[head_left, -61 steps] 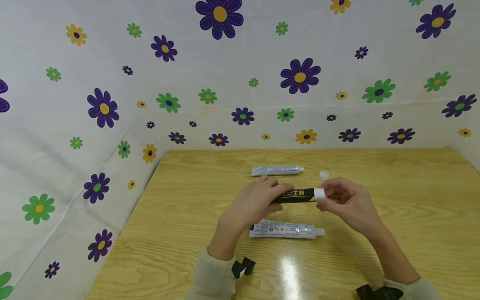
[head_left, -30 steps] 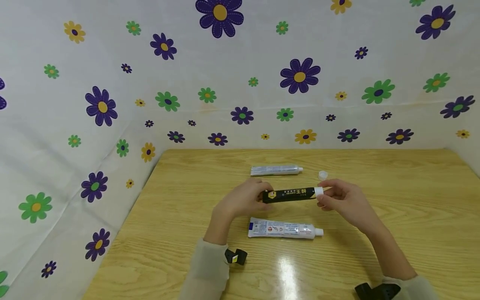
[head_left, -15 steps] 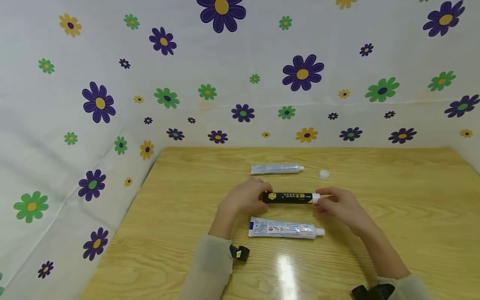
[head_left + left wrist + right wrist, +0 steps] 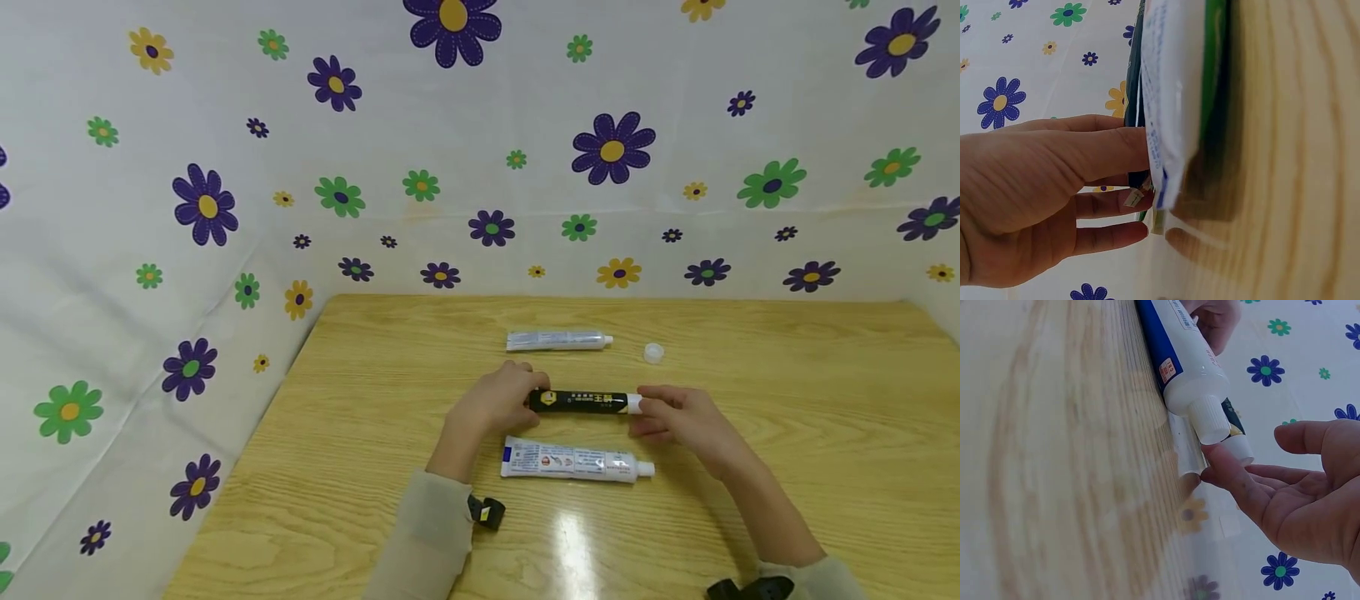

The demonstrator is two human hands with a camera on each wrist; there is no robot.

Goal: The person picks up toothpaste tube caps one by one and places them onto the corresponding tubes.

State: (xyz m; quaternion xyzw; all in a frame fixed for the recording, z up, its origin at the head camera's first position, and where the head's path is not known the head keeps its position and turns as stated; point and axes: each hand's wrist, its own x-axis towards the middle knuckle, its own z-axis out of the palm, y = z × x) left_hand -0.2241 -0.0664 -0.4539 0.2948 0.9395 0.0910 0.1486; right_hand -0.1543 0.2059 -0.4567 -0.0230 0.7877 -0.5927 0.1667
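Between two white tubes lies a black toothpaste tube (image 4: 585, 402) with gold lettering and a white cap (image 4: 634, 404), its cap end pointing right. My left hand (image 4: 501, 398) pinches its left end; in the left wrist view a white tube partly hides the fingertips. My right hand (image 4: 686, 419) is at the cap with fingers fairly straight. In the right wrist view the thumb (image 4: 1302, 436) stands away from the cap, while other fingers (image 4: 1232, 472) reach close under it. A white toothpaste tube (image 4: 570, 462) lies nearer the person, also capped.
Farther back lies another pale tube (image 4: 558, 340), with a small loose translucent cap (image 4: 653, 353) to its right. The wooden table (image 4: 375, 467) meets a flower-patterned cloth (image 4: 420, 108) at its back and left.
The black tube has come down onto the table between the other tubes. My left hand has shifted to its flat end, and my right hand has loosened its pinch on the cap.
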